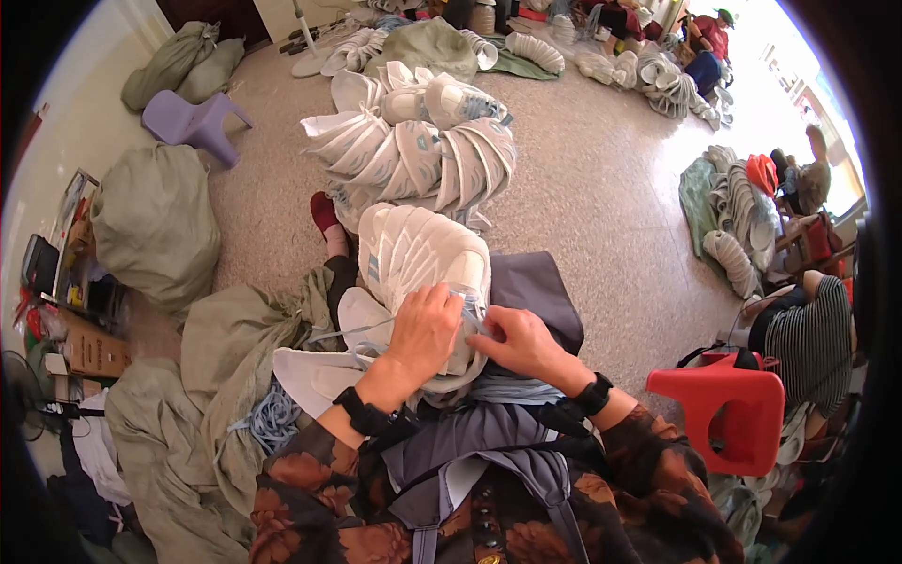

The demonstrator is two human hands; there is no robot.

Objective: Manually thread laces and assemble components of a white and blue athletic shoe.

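A row of nested white shoe uppers (404, 249) rests on my lap. At its near end, both hands work at the lacing of one upper. My left hand (425, 331) is closed, its fingertips on the blue-grey shoelace (473, 303) at the eyelets. My right hand (522, 340) pinches the lace from the other side, thumb against index finger. A loose lace end trails left of my left hand. Another white upper (319, 376) lies by my left forearm. The fingertips partly hide the eyelets.
A bundle of blue-grey laces (272, 418) lies on green sacking (178, 432) at my left. Ahead is a larger pile of uppers (413, 155) on the floor. A purple stool (193, 122) stands far left. At right are a red stool (719, 409) and a person in stripes (810, 334).
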